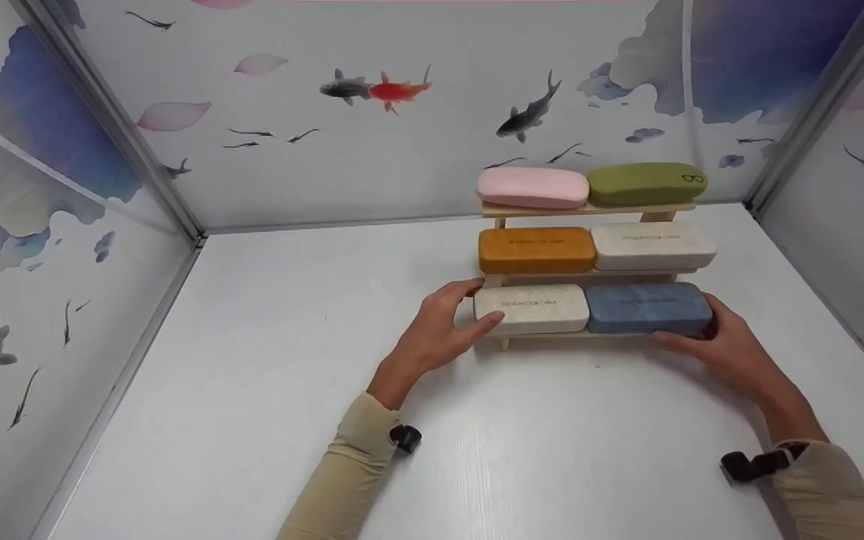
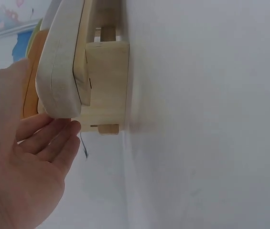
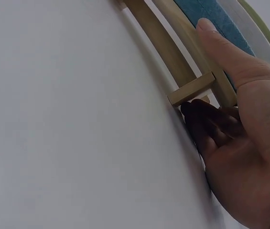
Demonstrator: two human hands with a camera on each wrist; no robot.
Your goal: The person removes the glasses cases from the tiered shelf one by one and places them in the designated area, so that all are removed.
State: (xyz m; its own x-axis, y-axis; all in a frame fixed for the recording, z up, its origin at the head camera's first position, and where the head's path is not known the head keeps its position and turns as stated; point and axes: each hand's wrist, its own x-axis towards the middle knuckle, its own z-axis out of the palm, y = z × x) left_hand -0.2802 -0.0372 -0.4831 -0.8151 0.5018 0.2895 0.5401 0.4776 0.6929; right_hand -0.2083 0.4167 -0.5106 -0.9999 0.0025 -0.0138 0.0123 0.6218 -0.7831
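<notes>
As the left hand (image 1: 439, 330) grips the cream case (image 1: 537, 313) and the right hand (image 1: 732, 341) the blue case (image 1: 646, 309), lowest on the wooden rack (image 2: 107, 76), aligning them seems in hand; the next move likely calls for an even release.

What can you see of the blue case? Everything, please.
The blue case is a long box with rounded corners, its surface faintly mottled, hard-looking; the material is unclear. Dark lettering on top is too faint to read. It looks closed and lies flat, lengthwise, on the right of the lowest wooden shelf, end to end with the cream case. The right hand is around its right end; how firmly it holds the case, I can't tell.
</notes>
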